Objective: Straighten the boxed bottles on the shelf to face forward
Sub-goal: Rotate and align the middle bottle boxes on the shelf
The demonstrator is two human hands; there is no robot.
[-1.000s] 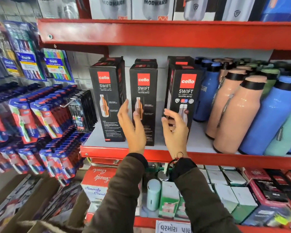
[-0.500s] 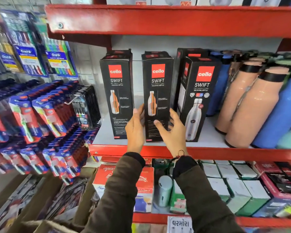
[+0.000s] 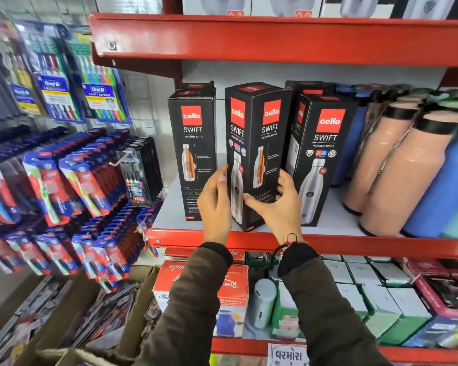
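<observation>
1. Head view, setting: shop rack w/ red steel shelves; the mid shelf [image 3: 328, 245] carries black Cello bottle boxes on the left and loose bottles [image 3: 397, 165] (peach, blue) on the right. Toothbrush packs [image 3: 64, 180] hang off to the left.
2. Task thing: mid box [image 3: 257, 154] stands upright near the shelf's front edge, between the left box [image 3: 193, 151] and the right box [image 3: 320, 159]. It's twisted, one corner edge toward the camera, so two printed faces show. The left box faces fwd; the right box is turned a bit.
3. Hands: left hand [image 3: 214, 204] lies flat against the mid box's left face, fingers up. Right hand [image 3: 278, 204] wraps its lower right side, thumb across the front. Both grasp it low down.
4. Handling (judgement): tall, narrow carton w/ probably a steel bottle inside, so moderately heavy, stiff card walls, smooth print that may slip. It could tip if pushed high up; best held low on opposite faces and pivoted on its base.
5. Step: prob. mid-turn; the front face isn't square to the aisle yet.
</observation>
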